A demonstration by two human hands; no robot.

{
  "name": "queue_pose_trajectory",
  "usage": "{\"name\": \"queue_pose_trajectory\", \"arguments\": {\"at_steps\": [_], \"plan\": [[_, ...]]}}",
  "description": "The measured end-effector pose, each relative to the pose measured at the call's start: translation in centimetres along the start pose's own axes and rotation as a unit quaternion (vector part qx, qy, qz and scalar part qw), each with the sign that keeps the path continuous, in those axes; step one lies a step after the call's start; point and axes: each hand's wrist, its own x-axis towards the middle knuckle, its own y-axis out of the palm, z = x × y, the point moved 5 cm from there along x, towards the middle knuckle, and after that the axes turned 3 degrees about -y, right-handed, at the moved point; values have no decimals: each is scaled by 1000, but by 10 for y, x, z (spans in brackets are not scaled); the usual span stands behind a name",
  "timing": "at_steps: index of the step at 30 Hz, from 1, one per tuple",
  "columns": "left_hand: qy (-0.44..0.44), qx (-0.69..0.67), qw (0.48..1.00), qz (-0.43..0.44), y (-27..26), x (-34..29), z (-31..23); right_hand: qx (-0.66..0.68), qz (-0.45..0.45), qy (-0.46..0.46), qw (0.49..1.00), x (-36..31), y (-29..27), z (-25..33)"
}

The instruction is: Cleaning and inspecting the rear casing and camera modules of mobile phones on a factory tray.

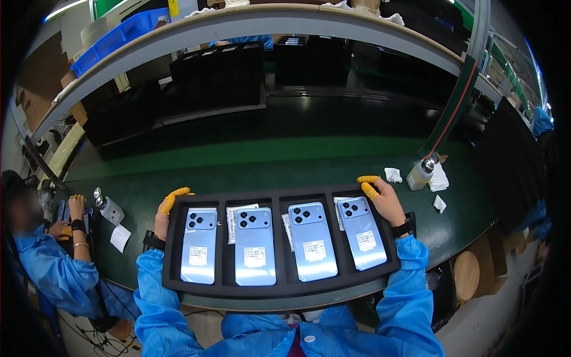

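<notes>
A black foam tray [280, 244] with a row of compartments spans the space between my hands, over the near edge of the green table. Several light-blue smartphones [257, 235] lie in it, one per compartment, backs up, each with a white printed label. Paper slips [232, 234] stick out from under or beside the phones. My left hand [166, 213] grips the tray's left end, yellow finger cots on its fingers. At the right end my right hand [385, 201] holds the far corner, also with yellow cots. Each wrist wears a black band.
Left of the tray stand a pump bottle [109, 209] and a white paper [119, 237]. Another pump bottle [420, 174] and tissues [439, 177] are at the right. A co-worker in blue [53, 271] sits at the left. A shelf [285, 19] crosses above dark stacked trays [217, 77].
</notes>
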Motion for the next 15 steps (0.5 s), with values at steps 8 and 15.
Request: {"name": "queue_pose_trajectory", "arguments": {"at_steps": [8,15], "plan": [[13,34,999,-2,-5,4,0,2,-2,-7,1000,3,1,0],[12,24,1000,3,-3,5,-1,-7,7,-1,1000,4,0,0]]}}
